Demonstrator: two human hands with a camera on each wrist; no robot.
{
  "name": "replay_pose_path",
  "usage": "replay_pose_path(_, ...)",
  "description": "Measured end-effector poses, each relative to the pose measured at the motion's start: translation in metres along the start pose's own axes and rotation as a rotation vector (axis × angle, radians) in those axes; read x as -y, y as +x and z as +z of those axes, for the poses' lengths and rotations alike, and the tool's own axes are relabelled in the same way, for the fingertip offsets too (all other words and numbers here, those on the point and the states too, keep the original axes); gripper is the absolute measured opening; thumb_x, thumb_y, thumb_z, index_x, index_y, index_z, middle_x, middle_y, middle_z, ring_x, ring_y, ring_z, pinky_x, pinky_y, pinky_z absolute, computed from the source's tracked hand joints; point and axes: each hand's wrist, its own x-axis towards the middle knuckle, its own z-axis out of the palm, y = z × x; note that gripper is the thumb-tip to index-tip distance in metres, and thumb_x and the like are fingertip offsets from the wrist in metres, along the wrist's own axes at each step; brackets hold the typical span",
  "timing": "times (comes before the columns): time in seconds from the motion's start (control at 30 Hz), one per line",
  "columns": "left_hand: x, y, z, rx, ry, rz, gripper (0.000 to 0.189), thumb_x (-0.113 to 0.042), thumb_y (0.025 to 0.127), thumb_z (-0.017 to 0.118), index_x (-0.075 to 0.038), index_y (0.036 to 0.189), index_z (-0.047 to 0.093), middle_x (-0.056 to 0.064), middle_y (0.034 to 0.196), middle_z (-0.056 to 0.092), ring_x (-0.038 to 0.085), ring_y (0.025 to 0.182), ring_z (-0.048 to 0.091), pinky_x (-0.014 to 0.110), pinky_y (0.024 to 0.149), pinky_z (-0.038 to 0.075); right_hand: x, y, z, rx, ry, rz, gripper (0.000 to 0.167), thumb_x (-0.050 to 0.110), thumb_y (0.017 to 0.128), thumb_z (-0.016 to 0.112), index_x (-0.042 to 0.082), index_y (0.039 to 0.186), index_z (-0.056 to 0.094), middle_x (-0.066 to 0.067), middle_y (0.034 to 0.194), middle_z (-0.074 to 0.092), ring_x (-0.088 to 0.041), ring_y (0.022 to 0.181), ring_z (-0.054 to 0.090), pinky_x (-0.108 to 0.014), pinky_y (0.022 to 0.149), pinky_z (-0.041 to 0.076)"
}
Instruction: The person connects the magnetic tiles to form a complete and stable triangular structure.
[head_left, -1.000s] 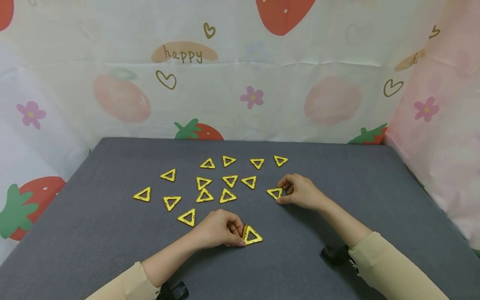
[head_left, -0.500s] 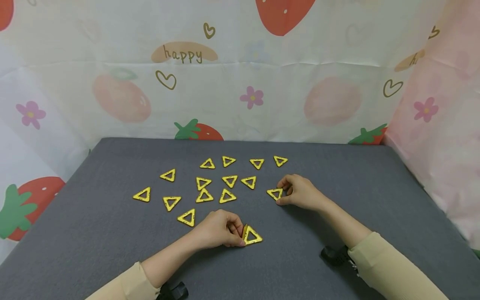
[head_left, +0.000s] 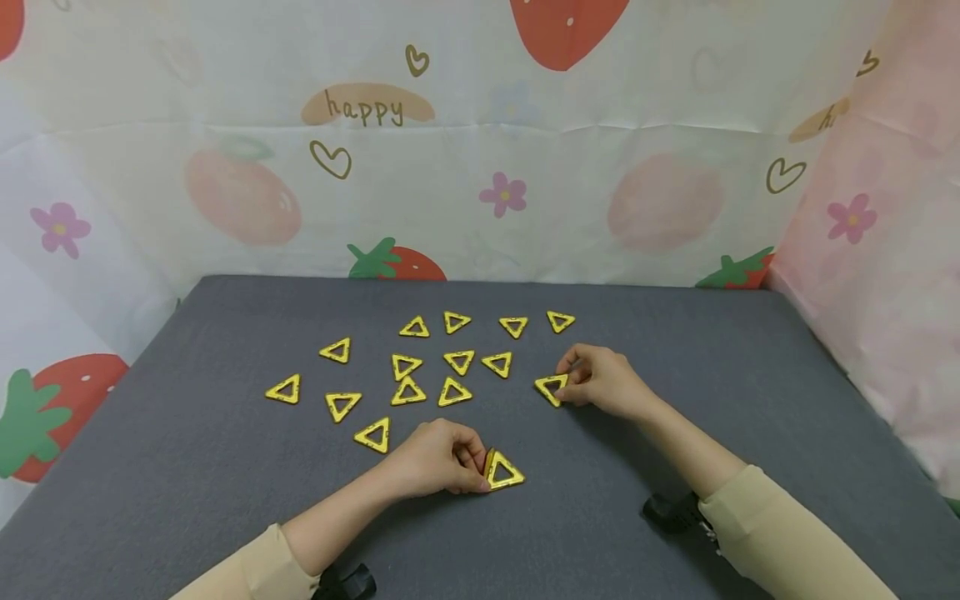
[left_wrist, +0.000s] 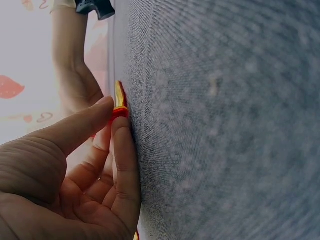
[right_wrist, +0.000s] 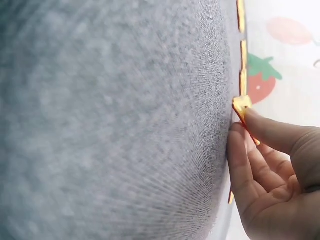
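Near the front middle in the head view, my left hand [head_left: 442,458] pinches the left edge of a yellow triangular frame tile [head_left: 508,482]. A second yellow edge stands up along that side, beside the fingertips. The left wrist view shows thumb and forefinger of the left hand [left_wrist: 95,165] closed on a red-and-yellow edge [left_wrist: 120,111]. Farther back and right, my right hand [head_left: 603,382] pinches another yellow triangle tile [head_left: 545,393] between thumb and fingers. In the right wrist view this triangle tile [right_wrist: 242,102] is tilted, its near end raised from the grey cloth.
Several more yellow triangle tiles lie scattered flat on the grey table cover [head_left: 637,542], left of and behind the hands. The closest is a triangle tile [head_left: 386,435] by the left wrist. A printed curtain [head_left: 570,167] hangs behind the table.
My right fingers have shifted slightly, and the tile they pinch now has its near side tipped and turned a little. The left hand and its tile have stayed still.
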Motion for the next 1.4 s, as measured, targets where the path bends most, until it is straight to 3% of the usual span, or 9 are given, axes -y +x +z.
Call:
replay_pose_path(0.3,-0.001,-0.001,-0.001,0.001,-0.008,0.003,0.015,-0.014,0.076,0.084,-0.010,0.081,0.070,-0.001,0.069,0.070,0.008,0.059,0.062,0.024,0.056,0.050,0.006,-0.004,0.002,0.015,0.079,0.004,0.025,0.010,0.086,0.075,0.004,0.108,0.064,-0.010,0.083,0.070,-0.015,0.071,0.070,-0.031,0.067,0.060)
replay_pose_path(0.67,-0.001,-0.001,0.000,-0.009,-0.003,0.002,0.015,-0.013,0.076,0.084,-0.010,0.080,0.070,0.000,0.068,0.070,0.008,0.058,0.062,0.025,0.055,0.050,0.019,-0.018,0.015,0.083,0.118,-0.065,0.022,0.010,0.084,0.077,0.006,0.102,0.065,-0.008,0.080,0.069,-0.018,0.069,0.070,-0.032,0.064,0.059)
replay_pose_path(1.4,-0.002,-0.001,0.001,-0.014,0.008,-0.005,0.015,-0.013,0.076,0.084,-0.010,0.079,0.070,-0.002,0.067,0.069,0.007,0.057,0.061,0.024,0.055,0.049,0.038,-0.035,0.040,0.171,0.094,-0.131,0.018,0.009,0.083,0.077,0.010,0.096,0.065,-0.005,0.077,0.070,-0.017,0.066,0.069,-0.032,0.059,0.057)
